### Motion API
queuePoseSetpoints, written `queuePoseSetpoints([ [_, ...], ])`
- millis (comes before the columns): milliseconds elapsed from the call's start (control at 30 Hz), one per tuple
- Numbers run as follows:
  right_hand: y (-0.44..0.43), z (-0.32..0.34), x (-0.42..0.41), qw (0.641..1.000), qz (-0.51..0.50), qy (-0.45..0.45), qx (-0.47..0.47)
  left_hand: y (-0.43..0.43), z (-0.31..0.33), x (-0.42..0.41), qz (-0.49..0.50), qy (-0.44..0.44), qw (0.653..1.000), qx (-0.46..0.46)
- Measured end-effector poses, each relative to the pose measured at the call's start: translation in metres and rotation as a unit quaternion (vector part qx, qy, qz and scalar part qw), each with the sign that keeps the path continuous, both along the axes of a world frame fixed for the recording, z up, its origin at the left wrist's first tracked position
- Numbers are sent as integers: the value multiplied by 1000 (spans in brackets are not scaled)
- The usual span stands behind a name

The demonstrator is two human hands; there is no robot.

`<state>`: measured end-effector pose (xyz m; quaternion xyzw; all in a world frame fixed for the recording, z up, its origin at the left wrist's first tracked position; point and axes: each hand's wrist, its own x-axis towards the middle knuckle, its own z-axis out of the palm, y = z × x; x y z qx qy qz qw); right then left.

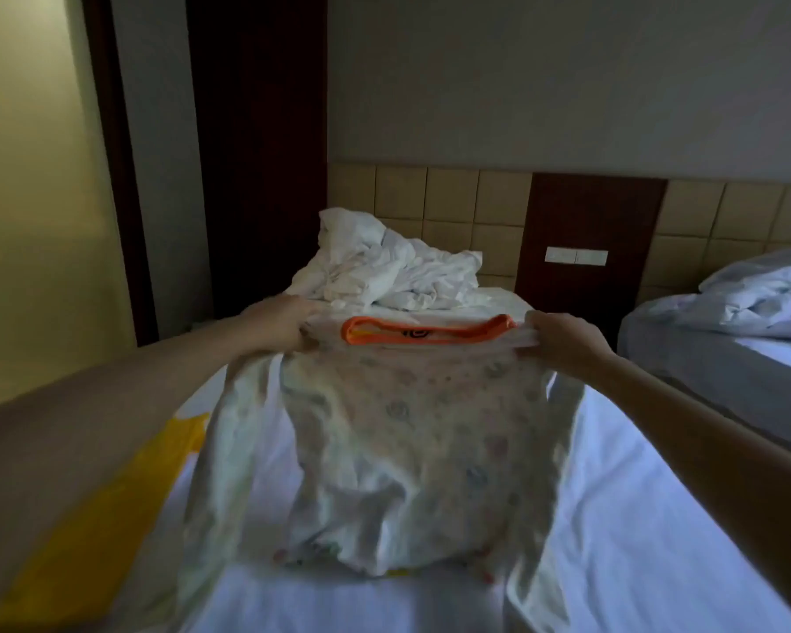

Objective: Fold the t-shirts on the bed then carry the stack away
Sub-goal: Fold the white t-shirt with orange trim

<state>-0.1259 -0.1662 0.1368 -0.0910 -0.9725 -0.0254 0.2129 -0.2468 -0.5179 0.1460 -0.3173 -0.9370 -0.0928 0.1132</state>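
Pinching with left hand [277, 328], fingers curled into cloth, one shoulder of the orange-collared t-shirt [412, 427]. Holding it stretched above the bed [635, 541], hem dragging on the sheet. Pinching the other shoulder with right hand [562, 342], same curl. Probably risking a crooked fold: hem bunching, sleeves drooping unevenly.

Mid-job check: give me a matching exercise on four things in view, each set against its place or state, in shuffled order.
Things
1. t-shirt
2. white bedding heap
3. yellow cloth
4. wall switch plate

Places or states
A. on the dark wood panel
B. crumpled at the head of the bed
C. held by its shoulders in the left hand and right hand
D. lying on the bed's left side, below the left arm

Pairs: 1-C, 2-B, 3-D, 4-A
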Motion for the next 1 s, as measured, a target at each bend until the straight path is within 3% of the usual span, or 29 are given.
queuePoseSetpoints([
  [100,6,35,-29,992,-30,123,10,18,43,-16,93,135,985,59],
  [200,10,57,-37,976,-26,213,26,25,67,-21,90,253,958,99],
  [300,15,44,-32,976,-16,209,62,21,42,-17,84,251,960,93],
  [367,17,15,-26,988,-17,122,91,23,3,-9,63,188,978,71],
  [400,18,-3,-21,991,-20,63,113,25,-21,-2,52,111,987,105],
  [467,17,-50,-9,989,-9,-45,140,25,-79,7,53,-85,974,204],
  [500,17,-79,-1,986,7,-105,127,23,-109,13,62,-145,969,192],
  [567,16,-142,18,966,59,-248,31,14,-175,25,46,-191,976,93],
  [633,13,-192,44,934,108,-333,-65,2,-230,41,8,-102,995,7],
  [767,21,-249,78,982,180,-53,-22,-15,-277,68,-69,27,991,107],
  [900,16,-258,92,970,227,86,-13,-21,-273,70,-133,102,977,132],
  [1000,4,-247,103,966,217,130,-58,-26,-266,81,-189,98,964,160],
])
